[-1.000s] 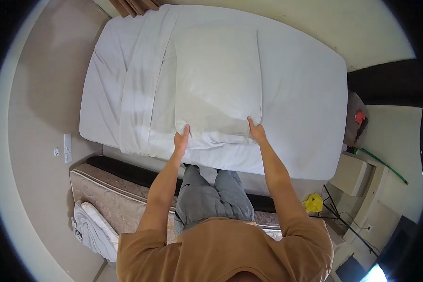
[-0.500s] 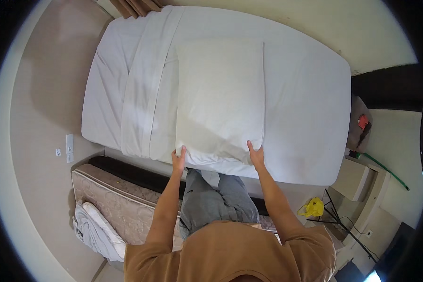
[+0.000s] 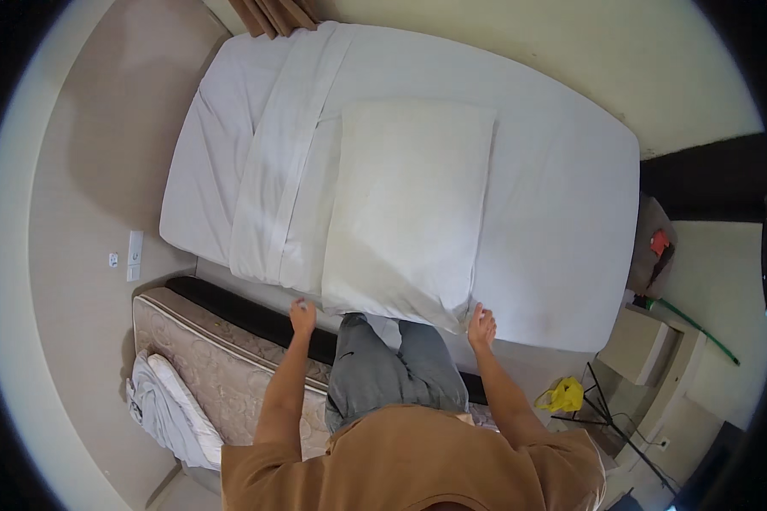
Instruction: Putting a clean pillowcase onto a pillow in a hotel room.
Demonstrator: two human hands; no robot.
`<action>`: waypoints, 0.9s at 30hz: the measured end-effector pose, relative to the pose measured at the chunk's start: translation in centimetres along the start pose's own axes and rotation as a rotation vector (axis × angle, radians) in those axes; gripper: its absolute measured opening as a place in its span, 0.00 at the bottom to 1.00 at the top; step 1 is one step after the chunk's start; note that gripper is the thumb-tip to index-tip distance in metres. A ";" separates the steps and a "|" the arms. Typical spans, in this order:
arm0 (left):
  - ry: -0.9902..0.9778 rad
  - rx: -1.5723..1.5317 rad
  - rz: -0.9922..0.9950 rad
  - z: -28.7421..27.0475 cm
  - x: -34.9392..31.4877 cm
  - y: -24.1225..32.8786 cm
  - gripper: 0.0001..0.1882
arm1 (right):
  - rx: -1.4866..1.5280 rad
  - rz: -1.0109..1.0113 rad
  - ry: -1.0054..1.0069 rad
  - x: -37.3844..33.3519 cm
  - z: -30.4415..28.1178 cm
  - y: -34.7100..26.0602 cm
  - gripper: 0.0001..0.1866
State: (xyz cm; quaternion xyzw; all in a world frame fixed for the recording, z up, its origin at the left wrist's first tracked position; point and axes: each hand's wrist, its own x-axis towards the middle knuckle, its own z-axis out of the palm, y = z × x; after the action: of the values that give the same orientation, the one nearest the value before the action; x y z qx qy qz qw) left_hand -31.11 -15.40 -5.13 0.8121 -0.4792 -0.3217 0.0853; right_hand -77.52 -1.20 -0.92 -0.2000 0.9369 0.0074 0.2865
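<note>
A large pillow (image 3: 409, 204) in a white pillowcase lies flat across the middle of the bed, its near edge at the mattress's front side. My left hand (image 3: 302, 317) hovers just left of the pillow's near left corner, apart from it, with its fingers loosely bent and nothing in them. Close beside the near right corner is my right hand (image 3: 482, 327), its fingers half curled and seemingly holding nothing. Whether it still touches the fabric is hard to make out. Under the pillow spreads the white fitted sheet (image 3: 562, 221), with a folded white sheet band (image 3: 285, 170) crossing the bed to the left.
A patterned mattress (image 3: 222, 366) leans low at the left front, a grey and white cloth bundle (image 3: 175, 409) on its end. A yellow plastic bag (image 3: 562, 395) hangs near a black metal stand (image 3: 605, 409) on the right. A brown curtain (image 3: 274, 15) hangs at the back.
Both hands have let go of the pillow's near corners and drawn back toward me, slightly outward. The pillow now lies with its near edge by the bed's side. The view has shifted a little.
</note>
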 end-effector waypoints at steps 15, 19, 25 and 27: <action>-0.589 -0.735 -0.039 -3.5 3.8 28.0 0.38 | 1.014 -0.184 -0.900 11.1 -10.6 -19.9 0.46; -0.328 -0.567 0.054 -12.5 2.6 29.6 0.34 | 1.207 -0.515 -0.644 5.5 -9.0 -22.4 0.36; -0.202 -0.560 0.104 -26.2 10.4 25.8 0.32 | 1.211 -0.487 -0.704 -5.5 -7.6 -35.1 0.35; -0.205 -0.559 0.103 -31.2 16.8 21.8 0.32 | 1.193 -0.465 -0.785 -10.5 -6.6 -42.5 0.37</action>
State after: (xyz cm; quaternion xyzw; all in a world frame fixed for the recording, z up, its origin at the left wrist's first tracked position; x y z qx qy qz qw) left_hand -22.42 -46.18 21.47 0.6951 -0.4187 -0.5167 0.2731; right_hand -56.97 -37.29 14.59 -0.1861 0.5445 -0.4915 0.6536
